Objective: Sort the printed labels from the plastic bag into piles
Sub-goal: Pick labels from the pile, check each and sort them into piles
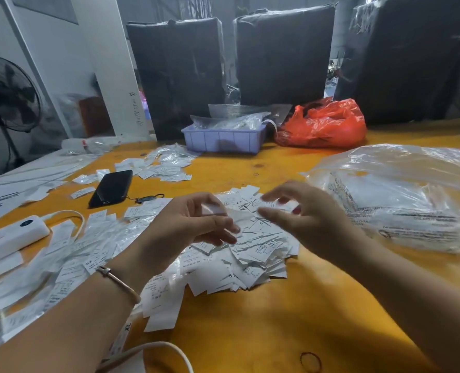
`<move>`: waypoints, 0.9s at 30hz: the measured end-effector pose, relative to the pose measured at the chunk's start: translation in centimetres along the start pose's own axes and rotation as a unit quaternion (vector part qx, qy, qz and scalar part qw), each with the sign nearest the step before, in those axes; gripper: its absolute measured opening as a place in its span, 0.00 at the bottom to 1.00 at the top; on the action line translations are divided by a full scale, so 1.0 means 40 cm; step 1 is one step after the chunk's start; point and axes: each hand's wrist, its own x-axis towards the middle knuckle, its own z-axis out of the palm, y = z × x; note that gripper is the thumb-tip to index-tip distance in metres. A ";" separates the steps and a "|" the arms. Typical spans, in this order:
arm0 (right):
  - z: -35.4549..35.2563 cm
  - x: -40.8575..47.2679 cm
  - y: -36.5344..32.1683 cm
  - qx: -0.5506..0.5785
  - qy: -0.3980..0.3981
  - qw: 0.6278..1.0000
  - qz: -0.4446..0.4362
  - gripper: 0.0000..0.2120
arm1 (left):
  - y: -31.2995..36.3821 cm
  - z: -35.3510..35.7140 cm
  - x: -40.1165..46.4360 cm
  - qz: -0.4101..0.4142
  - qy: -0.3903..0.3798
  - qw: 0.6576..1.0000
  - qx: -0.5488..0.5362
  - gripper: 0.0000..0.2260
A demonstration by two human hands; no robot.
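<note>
A heap of small white printed labels [255, 254] lies on the yellow table [277, 319] in front of me. My left hand [193, 224] hovers over its left side and pinches a blurred white label [218, 210] between thumb and fingers. My right hand [304, 219] hangs above the heap's right side, fingers loosely curled and spread; whether it holds a label I cannot tell. A large clear plastic bag [401, 195] with black print lies to the right. More labels [70, 262] in clear sleeves spread out to the left.
A black phone [111, 188] and a white power bank [10, 239] with its cable lie at the left. A purple tray [223, 140] of bags and a red plastic bag [325, 125] sit at the back. A rubber band [311, 362] lies near the front edge.
</note>
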 end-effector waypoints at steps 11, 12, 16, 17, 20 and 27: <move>0.018 -0.020 -0.028 0.291 -0.092 0.951 0.056 0.06 | -0.004 0.013 -0.002 -0.007 -0.037 0.993 0.109 0.10; 0.019 -0.020 -0.026 0.288 -0.098 0.951 0.056 0.06 | -0.005 0.015 -0.002 -0.013 -0.040 0.993 0.112 0.10; 0.028 -0.021 -0.024 0.287 -0.124 0.948 0.061 0.03 | -0.003 0.019 -0.003 0.012 -0.008 0.994 0.110 0.09; 0.029 -0.021 -0.023 0.290 -0.131 0.946 0.064 0.02 | -0.001 0.016 -0.003 0.022 0.009 0.995 0.100 0.10; 0.009 -0.015 -0.014 0.264 -0.151 0.950 0.070 0.02 | 0.003 0.004 -0.004 0.036 0.044 0.997 0.057 0.11; -0.082 0.033 0.127 -0.186 0.079 0.978 0.043 0.08 | 0.001 -0.009 0.001 0.043 0.064 0.996 0.049 0.10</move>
